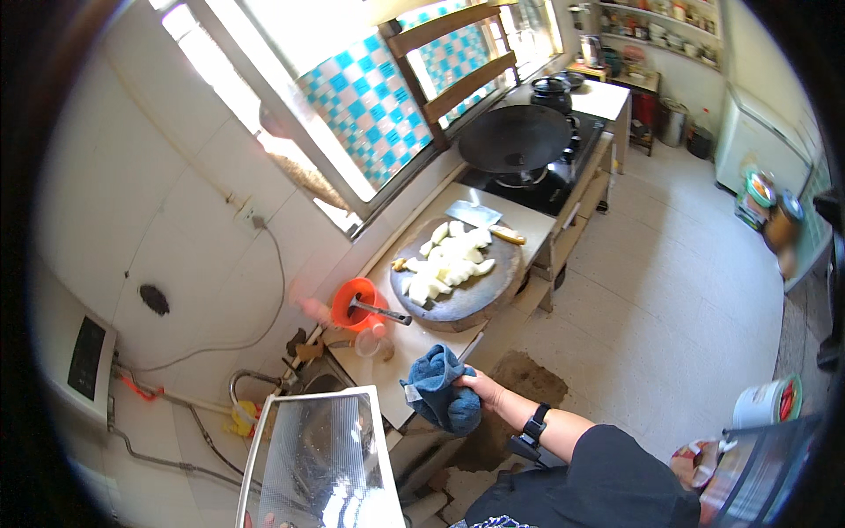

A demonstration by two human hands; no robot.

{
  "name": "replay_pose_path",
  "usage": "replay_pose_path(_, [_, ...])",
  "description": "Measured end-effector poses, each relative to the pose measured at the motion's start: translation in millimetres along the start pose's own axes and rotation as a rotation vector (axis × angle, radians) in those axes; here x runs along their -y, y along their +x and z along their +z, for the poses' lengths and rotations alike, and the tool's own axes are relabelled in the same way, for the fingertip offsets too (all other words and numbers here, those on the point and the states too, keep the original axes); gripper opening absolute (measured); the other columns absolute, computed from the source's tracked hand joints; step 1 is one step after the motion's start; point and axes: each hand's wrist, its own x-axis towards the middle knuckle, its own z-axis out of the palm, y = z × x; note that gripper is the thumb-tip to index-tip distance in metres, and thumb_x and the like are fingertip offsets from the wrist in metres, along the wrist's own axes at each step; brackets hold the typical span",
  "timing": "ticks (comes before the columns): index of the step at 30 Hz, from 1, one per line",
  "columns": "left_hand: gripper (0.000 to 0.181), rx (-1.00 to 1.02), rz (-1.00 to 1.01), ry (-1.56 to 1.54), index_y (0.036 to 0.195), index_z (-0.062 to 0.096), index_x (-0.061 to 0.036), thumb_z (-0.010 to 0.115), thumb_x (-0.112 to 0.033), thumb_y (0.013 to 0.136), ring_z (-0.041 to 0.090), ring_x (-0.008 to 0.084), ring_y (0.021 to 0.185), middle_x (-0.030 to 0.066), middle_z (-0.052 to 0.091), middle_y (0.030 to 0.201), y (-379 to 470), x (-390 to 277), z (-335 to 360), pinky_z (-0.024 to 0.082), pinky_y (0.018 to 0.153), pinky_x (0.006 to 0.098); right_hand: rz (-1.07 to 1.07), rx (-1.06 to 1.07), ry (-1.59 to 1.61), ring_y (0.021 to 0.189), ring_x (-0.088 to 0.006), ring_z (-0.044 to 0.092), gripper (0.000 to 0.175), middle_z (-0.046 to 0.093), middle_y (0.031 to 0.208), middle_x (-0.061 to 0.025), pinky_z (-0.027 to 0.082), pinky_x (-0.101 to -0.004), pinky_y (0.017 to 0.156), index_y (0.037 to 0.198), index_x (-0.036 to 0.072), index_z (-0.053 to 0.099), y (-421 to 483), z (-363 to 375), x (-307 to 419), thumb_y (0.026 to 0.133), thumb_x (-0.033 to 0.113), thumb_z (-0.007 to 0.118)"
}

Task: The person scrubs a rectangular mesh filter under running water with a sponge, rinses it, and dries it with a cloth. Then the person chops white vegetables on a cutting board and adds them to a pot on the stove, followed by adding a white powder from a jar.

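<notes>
My right hand [483,389] is closed around a bunched blue towel [441,389], held over the front edge of the counter. In my left hand [267,520], at the bottom edge of the view, is a clear panel with a white frame [317,455], like a refrigerator shelf. Only a few fingertips of that hand show. The panel is tilted up in front of the sink area, and wet-looking spots and glare mark its surface. A gap separates the towel from the panel.
On the counter, a round chopping board [508,270] bears pale vegetable pieces [452,257] and a cleaver [474,214]. An orange container [356,305] with a handled utensil stands nearby. Beyond are a wok [515,138] on the gas stove [561,188] and a white chest freezer [759,138]. A faucet [254,379] rises behind the panel.
</notes>
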Motion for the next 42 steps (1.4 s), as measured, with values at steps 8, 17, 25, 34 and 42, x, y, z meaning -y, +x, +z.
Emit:
replay_pose_path(8, [0.041, 0.686, 0.575, 0.239, 0.121, 0.047, 0.0096, 0.053, -0.017, 0.09, 0.057, 0.0223, 0.095, 0.0157, 0.055, 0.111, -26, -11, 67, 0.047, 0.081, 0.0298, -0.007, 0.093, 0.509, 0.09, -0.0268, 0.064, 0.039, 0.067, 0.101, -0.0144, 0.05, -0.0377, 0.088, 0.104, 0.001, 0.062, -116, 10, 29, 0.087, 0.033, 0.046])
replay_pose_path(17, [0.061, 1.086, -0.122, -0.181, 0.136, 0.037, 0.0001, 0.049, -0.007, 0.077, 0.067, 0.0337, 0.067, 0.0275, 0.06, 0.102, -117, 35, 294, 0.058, 0.05, 0.0357, -0.422, -0.206, 0.839, 0.102, -0.0281, 0.062, 0.042, 0.066, 0.11, -0.0116, 0.043, -0.0445, 0.099, 0.114, 0.007, 0.061, -226, -111, 121, 0.091, 0.041, 0.05])
replay_pose_path(25, [0.062, 1.417, -0.359, -0.153, 0.142, 0.029, -0.002, 0.047, -0.005, 0.082, 0.067, 0.0383, 0.081, 0.0324, 0.054, 0.117, -280, 111, 495, 0.057, 0.066, 0.0399, -0.599, -0.235, 0.694, 0.113, -0.0319, 0.055, 0.07, 0.056, 0.125, -0.0132, 0.042, -0.0476, 0.1, 0.13, 0.007, 0.047, -361, -236, 256, 0.086, 0.061, 0.048])
replay_pose_path(34, [0.06, 1.604, -0.577, -0.053, 0.146, 0.026, -0.0108, 0.042, -0.006, 0.088, 0.065, 0.0356, 0.093, 0.0273, 0.054, 0.123, -359, 183, 646, 0.056, 0.074, 0.0362, -0.744, -0.491, 0.488, 0.111, -0.0295, 0.055, 0.06, 0.054, 0.126, -0.0145, 0.043, -0.0404, 0.099, 0.136, 0.003, 0.039, -428, -332, 360, 0.083, 0.023, 0.057])
replay_pose_path(42, [0.056, 1.587, -0.691, -0.133, 0.144, 0.03, -0.011, 0.039, -0.003, 0.09, 0.064, 0.0364, 0.097, 0.0262, 0.053, 0.124, -392, 248, 806, 0.055, 0.078, 0.0362, -0.793, -0.521, 0.363, 0.114, -0.0309, 0.055, 0.063, 0.054, 0.127, -0.0145, 0.041, -0.0436, 0.101, 0.135, 0.005, 0.041, -401, -427, 482, 0.08, 0.028, 0.06])
